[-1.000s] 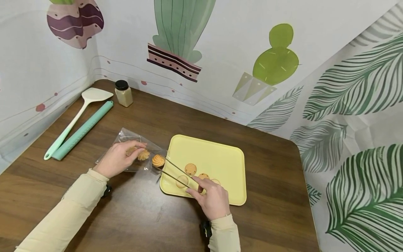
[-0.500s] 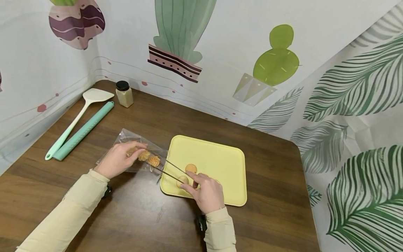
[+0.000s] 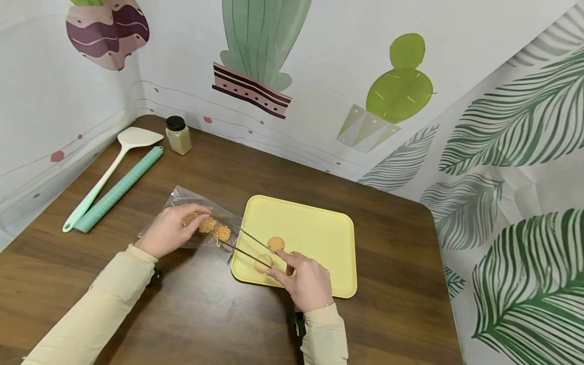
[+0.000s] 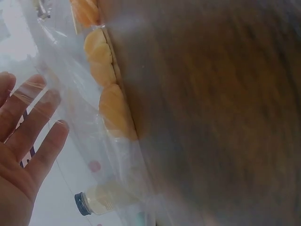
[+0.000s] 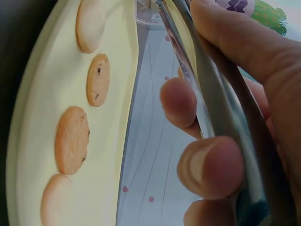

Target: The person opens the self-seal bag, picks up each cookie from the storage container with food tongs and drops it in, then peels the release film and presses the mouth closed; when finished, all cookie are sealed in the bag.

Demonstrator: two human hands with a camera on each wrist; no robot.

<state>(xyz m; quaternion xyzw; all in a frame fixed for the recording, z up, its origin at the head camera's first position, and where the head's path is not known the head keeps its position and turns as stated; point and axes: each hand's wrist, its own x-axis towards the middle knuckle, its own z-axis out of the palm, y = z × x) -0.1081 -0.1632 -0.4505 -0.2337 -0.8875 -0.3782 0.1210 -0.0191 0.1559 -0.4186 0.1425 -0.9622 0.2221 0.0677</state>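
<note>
The left hand point(image 3: 171, 229) is pinching the clear bag point(image 3: 222, 215) of cookies point(image 3: 222, 233), other fingers point(image 4: 47, 151) spreading; the right hand point(image 3: 309, 284) is squeezing metal tongs point(image 5: 214, 94).

bag point(image 3: 222, 217) left of tray point(image 3: 319, 238); cookies point(image 3: 276, 243) on tray; jar point(image 3: 179, 138) behind bag

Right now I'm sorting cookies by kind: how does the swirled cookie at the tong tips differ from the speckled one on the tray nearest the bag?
Surface: the swirled cookie has piped ridges; the speckled cookie is smoother, with dark bits.
Place: the swirled cookie is at the clear bag, by the tips of the tongs; the speckled cookie lies on the yellow tray.
Both look roundish and golden brown.
</note>
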